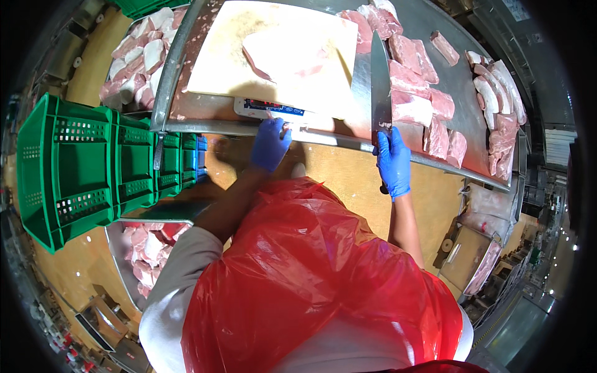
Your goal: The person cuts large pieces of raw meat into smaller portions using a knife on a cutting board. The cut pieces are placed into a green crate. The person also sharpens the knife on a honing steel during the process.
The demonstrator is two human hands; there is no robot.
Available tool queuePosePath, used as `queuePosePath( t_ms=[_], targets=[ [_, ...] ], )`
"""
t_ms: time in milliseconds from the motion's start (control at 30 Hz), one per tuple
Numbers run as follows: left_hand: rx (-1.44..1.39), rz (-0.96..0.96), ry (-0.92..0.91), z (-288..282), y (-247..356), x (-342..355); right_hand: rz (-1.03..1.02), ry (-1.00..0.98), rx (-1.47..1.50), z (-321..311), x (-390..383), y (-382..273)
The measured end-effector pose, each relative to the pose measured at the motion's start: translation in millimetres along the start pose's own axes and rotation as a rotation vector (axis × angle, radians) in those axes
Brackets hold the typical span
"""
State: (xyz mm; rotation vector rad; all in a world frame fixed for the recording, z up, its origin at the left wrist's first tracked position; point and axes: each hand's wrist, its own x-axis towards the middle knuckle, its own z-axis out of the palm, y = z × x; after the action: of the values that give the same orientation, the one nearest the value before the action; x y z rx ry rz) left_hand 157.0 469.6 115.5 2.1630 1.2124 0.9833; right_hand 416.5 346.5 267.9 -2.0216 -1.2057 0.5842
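Note:
My right hand [393, 163], in a blue glove, is wrapped around the handle of a large knife [380, 81]. Its broad blade points away from me, between the cutting board and the pieces of meat. At the table's near edge, my left hand [271, 144], also gloved in blue, is closed in front of a digital scale [249, 108] with a red display. Something small and pale shows at its fingers, too small to name. Behind the scale lies a white cutting board [214, 68] bearing a large pale slab of meat [283, 53], washed out by glare.
Several cut meat pieces [410, 109] cover the right of the metal table [348, 140], with fatty strips [488, 93] farther right. Green crates [81, 168] stand at left, near a container of meat [152, 248] below. More meat [140, 59] fills a crate at far left.

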Motion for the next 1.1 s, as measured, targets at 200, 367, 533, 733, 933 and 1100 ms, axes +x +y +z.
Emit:
queuePosePath(
  t_ms=[200, 367, 533, 733, 933, 1100],
  targets=[
    [0.367, 0.193, -0.350, 32, 7, 2, -0.111, 0.026, -0.004, 3, 5, -1],
    [0.420, 0.317, -0.377, 50, -2, 3, -0.103, 0.016, -0.020, 12, 6, 0],
    [0.505, 0.326, -0.433, 60, -15, 9, -0.092, -0.041, -0.009, 19, 10, -24],
    [-0.215, 0.074, -0.077, 26, -24, 1, -0.143, -0.028, 0.054, 25, 18, -25],
    [-0.205, -0.215, 0.359, -154, 22, 16, -0.106, -0.008, 0.009, 20, 21, 2],
    [0.459, 0.151, 1.077, -438, 28, 23, -0.116, 0.007, 0.001, 20, 33, 10]
  ],
)
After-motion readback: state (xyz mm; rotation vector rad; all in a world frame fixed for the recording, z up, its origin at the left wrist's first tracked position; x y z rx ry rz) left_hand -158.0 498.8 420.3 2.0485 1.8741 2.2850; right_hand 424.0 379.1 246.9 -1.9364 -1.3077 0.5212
